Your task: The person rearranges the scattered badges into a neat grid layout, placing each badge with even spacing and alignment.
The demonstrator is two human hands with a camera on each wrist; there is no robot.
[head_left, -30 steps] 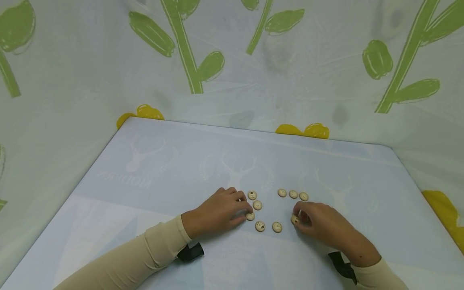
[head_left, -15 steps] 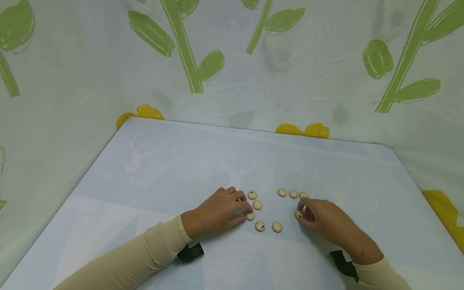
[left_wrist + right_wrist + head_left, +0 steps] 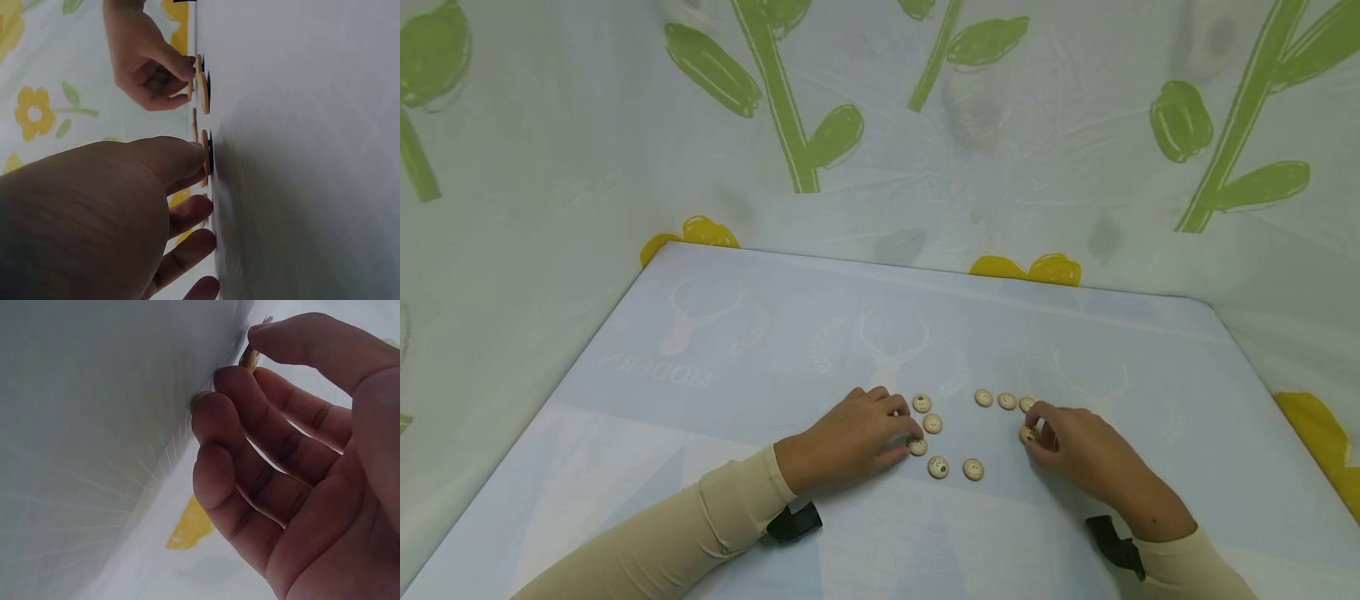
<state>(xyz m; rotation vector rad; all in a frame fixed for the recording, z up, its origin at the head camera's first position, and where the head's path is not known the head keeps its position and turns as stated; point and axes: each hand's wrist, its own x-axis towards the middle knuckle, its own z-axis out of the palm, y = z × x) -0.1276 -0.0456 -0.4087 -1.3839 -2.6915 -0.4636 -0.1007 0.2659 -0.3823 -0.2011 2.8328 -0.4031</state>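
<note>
Small round wooden discs with printed faces lie in a loose ring on the table (image 3: pixel 715 467). My left hand (image 3: pixel 853 435) rests at the ring's left side, thumb and index finger pinching one wooden disc (image 3: pixel 918 447). In the left wrist view, that disc (image 3: pixel 205 150) lies at the thumb tip. At the ring's right, my right hand (image 3: pixel 1086 454) pinches another wooden disc (image 3: pixel 1027 435) between thumb and index finger. Only a sliver of this disc (image 3: pixel 250 357) shows in the right wrist view, the rest hidden by the fingers.
Two discs sit just beyond the left fingertips, one of them the upper disc (image 3: pixel 922 403). Nearer me lie a patched disc (image 3: pixel 937 467) and a plain-faced disc (image 3: pixel 973 469). Three more form a row at the back, including the middle disc (image 3: pixel 1007 401). Behind hangs a leaf-patterned curtain (image 3: pixel 880 150).
My right hand has slid its disc away from me and slightly right, up near the back row's right end. The left hand has stayed in place.
</note>
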